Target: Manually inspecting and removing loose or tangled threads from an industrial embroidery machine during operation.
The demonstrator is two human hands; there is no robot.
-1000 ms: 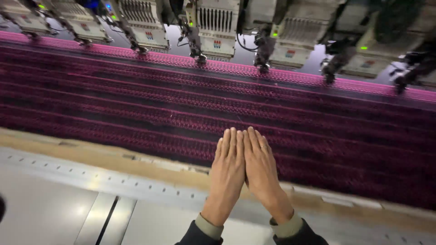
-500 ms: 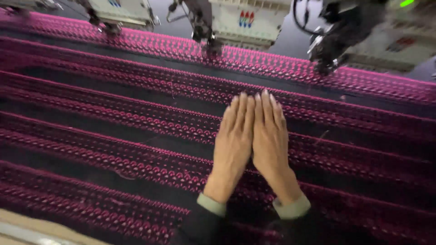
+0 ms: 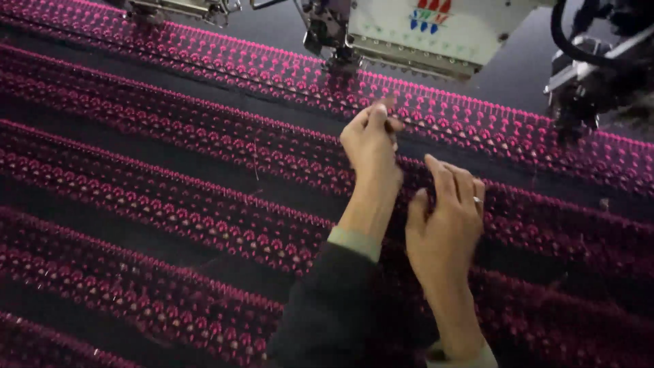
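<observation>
A wide dark fabric (image 3: pixel 157 177) with rows of pink embroidered motifs stretches across the view. My left hand (image 3: pixel 371 143) reaches far over it, fingertips pinched together at the fabric just below an embroidery head (image 3: pixel 334 41); whether it grips a thread is too small to tell. My right hand (image 3: pixel 446 218) rests lower and to the right, fingers loosely curled on the fabric, a ring on one finger. Dark sleeves with pale cuffs cover both forearms.
White embroidery machine heads (image 3: pixel 422 27) line the far edge, with needles close above the fabric. A dark machine part with a black cable (image 3: pixel 593 75) hangs at the top right. The fabric runs on to the left and toward me.
My hands were pressed flat side by side; now they are apart. The left has stretched forward to the needle area and pinched, the right has curled. The view has moved closer.
</observation>
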